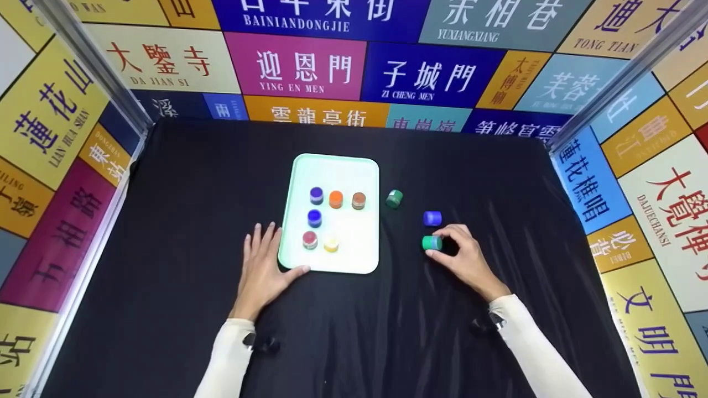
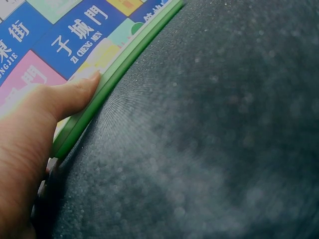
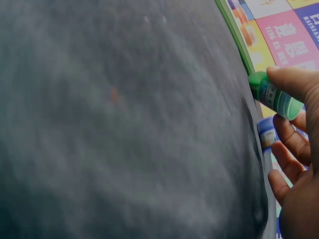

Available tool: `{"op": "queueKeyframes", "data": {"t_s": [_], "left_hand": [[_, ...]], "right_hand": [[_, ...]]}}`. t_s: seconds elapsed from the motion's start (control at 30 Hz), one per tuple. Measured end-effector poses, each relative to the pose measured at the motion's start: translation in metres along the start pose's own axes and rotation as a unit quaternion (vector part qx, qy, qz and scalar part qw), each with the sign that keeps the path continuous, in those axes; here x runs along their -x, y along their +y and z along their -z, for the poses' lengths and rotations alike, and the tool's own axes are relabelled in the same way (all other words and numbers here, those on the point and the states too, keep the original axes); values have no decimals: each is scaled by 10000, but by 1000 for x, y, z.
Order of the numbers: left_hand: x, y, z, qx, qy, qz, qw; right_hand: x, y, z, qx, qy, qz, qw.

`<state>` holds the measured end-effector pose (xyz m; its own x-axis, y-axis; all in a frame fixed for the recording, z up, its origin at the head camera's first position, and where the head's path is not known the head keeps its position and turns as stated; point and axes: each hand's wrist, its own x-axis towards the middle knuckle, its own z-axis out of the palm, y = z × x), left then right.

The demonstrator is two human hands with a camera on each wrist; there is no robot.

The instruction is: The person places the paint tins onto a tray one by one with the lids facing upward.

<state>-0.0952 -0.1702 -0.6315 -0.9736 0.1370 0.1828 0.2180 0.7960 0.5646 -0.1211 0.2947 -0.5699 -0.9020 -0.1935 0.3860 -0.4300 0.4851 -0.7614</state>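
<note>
A light green tray [image 1: 354,257] lies on the black cloth, bearing several small paint jars in purple, blue, orange, brown, dark red and yellow. At its lower left corner rests my left hand [image 1: 263,276], fingers straight along the side and thumb on the near rim; the left wrist view shows the thumb [image 2: 82,92] on the green edge. My right hand [image 1: 467,262] pinches a green paint jar [image 1: 431,242], tilted on its side, between thumb and fingers. Just beyond it lies a blue jar [image 1: 432,218]. A dark green jar [image 1: 394,199] sits right of the tray.
Black cloth [image 1: 193,193] covers the table. Printed panels with large characters [image 1: 298,66] wall the back and both sides, with metal posts [image 1: 105,66] at the corners.
</note>
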Motion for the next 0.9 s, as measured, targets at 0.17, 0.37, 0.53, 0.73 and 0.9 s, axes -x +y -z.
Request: {"op": "queueKeyframes", "data": {"t_s": [0.17,0.37,0.53,0.73,0.9], "left_hand": [[-1,0,-1,-30,3,18,10000],[-1,0,-1,4,13,5,10000],[-1,0,-1,20,0,24,10000],[-1,0,0,-10,-23,70,10000],[0,0,0,29,8,52,10000]], "right_hand": [[0,2,-7,-80,-87,55,9999],[2,28,-19,-28,-106,156,9998],[-1,34,-23,-5,-305,213,9993],[-6,28,-30,-5,-566,334,9978],[-12,24,-40,-12,-731,518,9960]]}}
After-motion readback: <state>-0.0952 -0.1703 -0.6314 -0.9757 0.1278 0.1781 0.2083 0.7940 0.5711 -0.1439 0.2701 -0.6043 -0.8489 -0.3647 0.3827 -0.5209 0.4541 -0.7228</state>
